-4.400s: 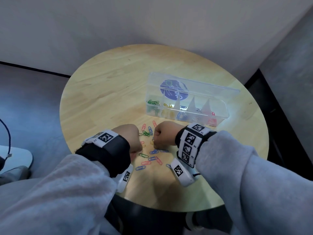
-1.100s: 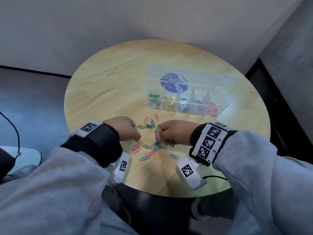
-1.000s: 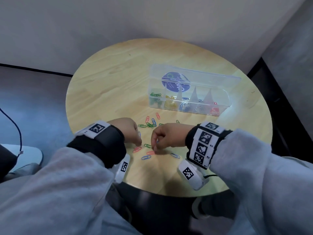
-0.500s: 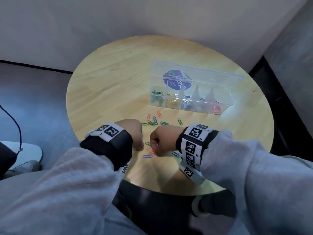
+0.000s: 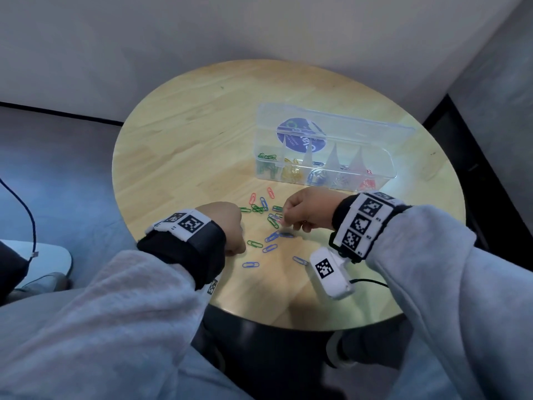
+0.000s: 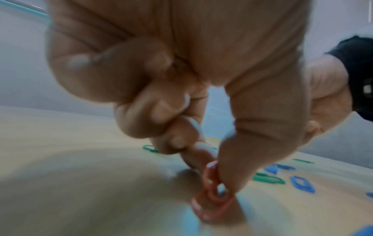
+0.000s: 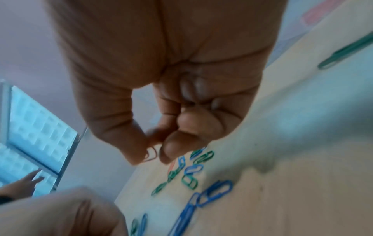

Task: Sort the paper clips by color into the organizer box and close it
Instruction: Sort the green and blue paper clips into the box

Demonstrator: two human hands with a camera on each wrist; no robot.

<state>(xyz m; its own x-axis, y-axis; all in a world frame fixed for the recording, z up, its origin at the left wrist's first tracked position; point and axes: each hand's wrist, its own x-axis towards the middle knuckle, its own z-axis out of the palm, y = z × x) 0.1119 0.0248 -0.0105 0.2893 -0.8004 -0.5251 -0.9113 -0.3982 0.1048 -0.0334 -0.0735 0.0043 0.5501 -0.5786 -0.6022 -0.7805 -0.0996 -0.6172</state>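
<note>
Loose red, green and blue paper clips (image 5: 266, 226) lie scattered on the round wooden table (image 5: 184, 145) between my hands. My left hand (image 5: 230, 229) is curled at the left of the pile; in the left wrist view its thumb and forefinger pinch red paper clips (image 6: 214, 190) just above the tabletop. My right hand (image 5: 300, 215) hovers over the pile's right side, pinching a red paper clip (image 7: 151, 154) between thumb and forefinger. The clear organizer box (image 5: 326, 171) stands open behind the pile, with green, yellow, blue, silver and red clips in separate compartments.
The box's lid (image 5: 340, 131) stands upright behind the compartments, with a round blue sticker on it. The table's front edge (image 5: 288, 324) is close to my wrists. A dark cable (image 5: 26, 209) hangs over the floor at the left.
My right hand has lifted and moved toward the far side of the pile, now pinching a red clip. My left hand stayed at the pile's left side.
</note>
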